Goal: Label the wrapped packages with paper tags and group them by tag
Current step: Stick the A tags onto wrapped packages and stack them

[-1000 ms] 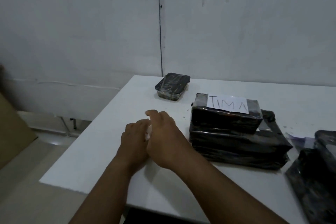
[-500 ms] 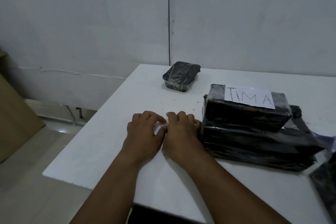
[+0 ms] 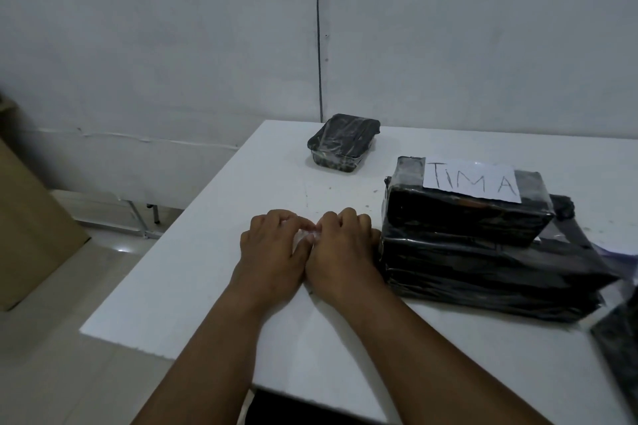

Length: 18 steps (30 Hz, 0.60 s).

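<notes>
My left hand (image 3: 272,252) and my right hand (image 3: 341,248) rest side by side on the white table (image 3: 193,269), fingers curled. Between them they pinch a small clear-whitish piece (image 3: 305,236), mostly hidden by the fingers. Just right of my right hand stands a stack of two black wrapped packages: a large lower one (image 3: 483,272) and a smaller upper one (image 3: 466,217). A white paper tag (image 3: 471,181) reading "TiMA" lies on the upper package. A small wrapped black tray-shaped package (image 3: 341,141) sits alone at the table's far edge.
Another black wrapped package (image 3: 618,348) shows partly at the right border. A brown cardboard sheet (image 3: 31,228) leans at the left, off the table. The grey wall stands right behind the table. The table's left edge drops to the tiled floor.
Both hands have lowered onto the table and spread side by side, fingers still working the small piece. The camera has shifted, so the packages sit slightly further right in the frame.
</notes>
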Motion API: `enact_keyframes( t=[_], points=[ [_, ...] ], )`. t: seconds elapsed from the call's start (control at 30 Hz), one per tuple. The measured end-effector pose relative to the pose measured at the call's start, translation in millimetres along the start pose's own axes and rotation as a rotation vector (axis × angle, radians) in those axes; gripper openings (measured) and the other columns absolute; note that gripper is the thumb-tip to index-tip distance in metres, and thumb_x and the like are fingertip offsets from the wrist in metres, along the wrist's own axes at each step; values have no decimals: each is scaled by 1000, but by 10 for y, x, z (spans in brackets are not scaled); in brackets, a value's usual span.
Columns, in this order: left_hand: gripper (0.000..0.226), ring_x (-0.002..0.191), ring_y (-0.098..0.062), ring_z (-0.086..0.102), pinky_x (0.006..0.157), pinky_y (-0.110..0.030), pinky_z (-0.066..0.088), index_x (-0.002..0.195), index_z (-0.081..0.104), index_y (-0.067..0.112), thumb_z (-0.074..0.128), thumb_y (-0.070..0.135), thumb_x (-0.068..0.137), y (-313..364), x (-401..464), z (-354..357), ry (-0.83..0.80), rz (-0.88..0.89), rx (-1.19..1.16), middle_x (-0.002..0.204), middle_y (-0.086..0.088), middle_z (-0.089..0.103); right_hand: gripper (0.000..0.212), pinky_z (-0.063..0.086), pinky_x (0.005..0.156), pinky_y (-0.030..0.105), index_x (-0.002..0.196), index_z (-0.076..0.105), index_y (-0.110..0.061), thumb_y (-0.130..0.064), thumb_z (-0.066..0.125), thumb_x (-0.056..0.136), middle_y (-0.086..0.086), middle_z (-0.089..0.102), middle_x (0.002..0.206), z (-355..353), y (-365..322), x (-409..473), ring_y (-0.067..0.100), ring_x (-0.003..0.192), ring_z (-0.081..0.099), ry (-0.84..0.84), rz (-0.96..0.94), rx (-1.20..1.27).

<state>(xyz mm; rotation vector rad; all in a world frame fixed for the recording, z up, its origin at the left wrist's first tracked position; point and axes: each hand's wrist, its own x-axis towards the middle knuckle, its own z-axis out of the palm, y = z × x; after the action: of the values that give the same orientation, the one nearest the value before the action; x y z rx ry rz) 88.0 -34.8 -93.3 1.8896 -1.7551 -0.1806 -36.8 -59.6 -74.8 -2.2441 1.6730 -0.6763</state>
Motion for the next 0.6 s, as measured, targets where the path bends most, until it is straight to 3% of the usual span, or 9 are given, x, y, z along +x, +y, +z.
enact_keyframes(
  t=[0.13,0.23,0.37,0.47,0.6],
  points=[
    [8,114,-3,45,94,-28,25,106,58,40,52,37,101,17,-18,0,48,5,-109,108,25,59,18,5,66,31,113,54,-21,-27,47,97,1,52,120,-53,20,-5,23,116,42,22,-40,31],
    [6,99,1,55,91,-34,40,97,59,37,59,32,100,6,-14,-21,102,20,-199,94,25,65,15,7,67,29,110,56,-23,-24,49,97,-2,54,114,-76,27,-51,22,111,44,72,-98,57],
    [13,88,-7,64,75,-16,44,89,65,29,69,18,95,12,-40,-93,179,6,-413,89,18,69,12,10,69,28,102,60,-25,-20,53,94,-4,57,104,-59,23,-92,21,99,49,147,-150,126],
    [14,89,-6,65,76,-9,44,90,68,25,71,12,93,19,-55,-169,281,6,-471,92,18,70,12,12,72,26,106,60,-24,-29,54,98,-2,57,107,-79,7,-108,21,99,49,208,-142,165],
    [11,92,-4,67,81,-12,50,93,67,29,71,19,94,35,-22,-347,430,0,-567,95,18,71,19,45,79,40,112,58,-23,-32,50,97,0,57,108,-175,-109,-136,24,95,52,255,-171,222]
  ],
)
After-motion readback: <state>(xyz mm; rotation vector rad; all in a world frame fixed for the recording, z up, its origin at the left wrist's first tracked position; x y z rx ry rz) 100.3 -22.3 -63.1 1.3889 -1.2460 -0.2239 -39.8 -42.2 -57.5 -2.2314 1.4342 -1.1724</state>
